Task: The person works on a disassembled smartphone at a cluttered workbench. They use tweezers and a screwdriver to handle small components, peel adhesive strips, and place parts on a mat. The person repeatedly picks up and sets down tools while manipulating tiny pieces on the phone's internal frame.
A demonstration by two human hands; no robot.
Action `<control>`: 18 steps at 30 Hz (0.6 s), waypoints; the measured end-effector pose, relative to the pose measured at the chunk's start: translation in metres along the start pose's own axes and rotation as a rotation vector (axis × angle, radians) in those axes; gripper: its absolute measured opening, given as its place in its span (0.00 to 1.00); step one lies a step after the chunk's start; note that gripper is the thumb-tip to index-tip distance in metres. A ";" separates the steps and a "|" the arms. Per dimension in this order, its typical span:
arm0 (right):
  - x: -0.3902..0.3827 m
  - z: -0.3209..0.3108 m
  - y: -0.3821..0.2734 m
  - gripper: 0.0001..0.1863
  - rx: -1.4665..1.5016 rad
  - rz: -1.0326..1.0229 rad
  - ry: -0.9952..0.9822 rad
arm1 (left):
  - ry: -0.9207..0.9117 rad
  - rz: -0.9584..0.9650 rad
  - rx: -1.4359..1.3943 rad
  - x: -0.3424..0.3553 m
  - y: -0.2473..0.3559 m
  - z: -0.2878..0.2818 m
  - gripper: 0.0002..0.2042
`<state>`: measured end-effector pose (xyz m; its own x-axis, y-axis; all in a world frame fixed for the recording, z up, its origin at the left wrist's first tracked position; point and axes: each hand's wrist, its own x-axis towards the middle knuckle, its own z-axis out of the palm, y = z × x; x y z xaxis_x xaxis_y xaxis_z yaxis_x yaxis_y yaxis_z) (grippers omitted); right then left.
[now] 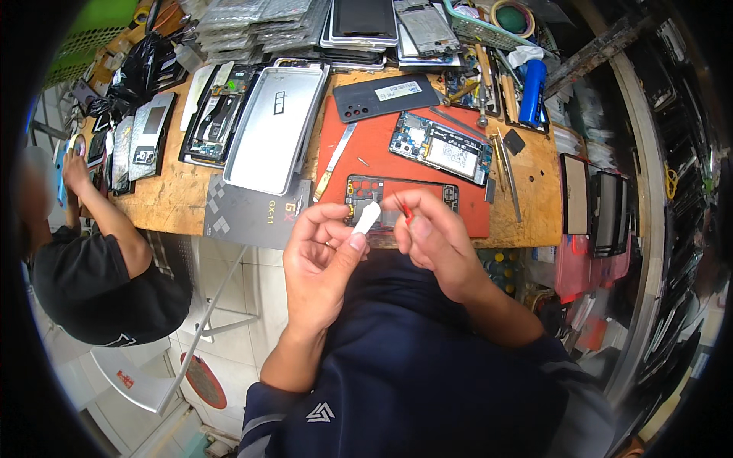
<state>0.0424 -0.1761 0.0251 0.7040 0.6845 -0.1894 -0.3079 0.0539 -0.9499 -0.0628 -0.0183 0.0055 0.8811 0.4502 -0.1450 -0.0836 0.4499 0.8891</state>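
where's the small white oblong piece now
In the head view, the small white oblong piece is near the centre, pinched in the left hand, left of the slim red tool in the right hand.

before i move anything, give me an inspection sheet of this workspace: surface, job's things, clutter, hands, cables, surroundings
Surface: wooden bench with an orange mat.
Job's things: small white piece and thin red item, both in hand; black phone frame behind them on the mat.
Clutter: opened phone with exposed circuit board, dark phone back, pale tray, plastic-wrapped stack, blue cylinder.
Hands: left hand pinches the white piece; right hand holds the red item.
Cables: yellow loop at far right; cannot tell whether it is one.
Surroundings: another person in black at left; tiled floor below.
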 end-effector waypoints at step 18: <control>-0.009 -0.004 0.006 0.21 -0.026 0.144 -0.236 | -0.020 0.009 -0.016 -0.002 0.002 0.004 0.22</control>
<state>0.0368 -0.1849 0.0197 0.4844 0.8344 -0.2630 -0.3753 -0.0733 -0.9240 -0.0630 -0.0216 0.0092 0.8896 0.4385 -0.1280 -0.0990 0.4586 0.8831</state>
